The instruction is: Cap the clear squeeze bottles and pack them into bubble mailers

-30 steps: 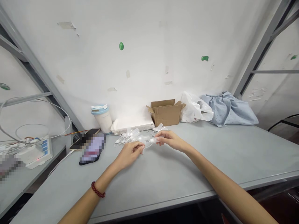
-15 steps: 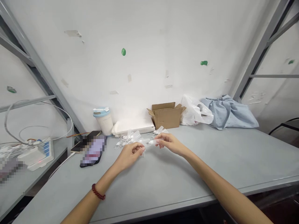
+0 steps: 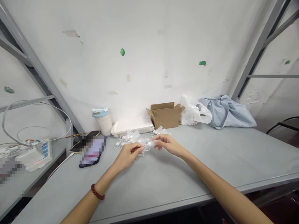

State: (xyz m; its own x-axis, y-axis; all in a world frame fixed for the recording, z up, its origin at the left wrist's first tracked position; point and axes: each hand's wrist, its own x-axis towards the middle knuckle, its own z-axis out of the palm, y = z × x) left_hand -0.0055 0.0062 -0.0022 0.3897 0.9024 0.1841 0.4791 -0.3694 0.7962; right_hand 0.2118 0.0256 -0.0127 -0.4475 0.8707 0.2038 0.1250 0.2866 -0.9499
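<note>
And here's the room: a pale wall point(image 3: 144, 31) rises beyond the left hand point(image 3: 130, 154) and the right hand point(image 3: 167, 144), scuffed, dotted with green patches point(image 3: 122, 52) and dull tape scraps point(image 3: 71, 33). Soft light sits brightest low on it, straight past the hands; shade gathers out to the right. Look left of the left hand, a gray metal frame point(image 3: 39, 67) slants down, with a second gray worktop point(image 3: 14, 202) beyond the gap. Right of the right hand, another slanting frame point(image 3: 254, 57)! Under both hands spreads the smooth gray table point(image 3: 163, 186), its near edge above deep darkness.
</note>
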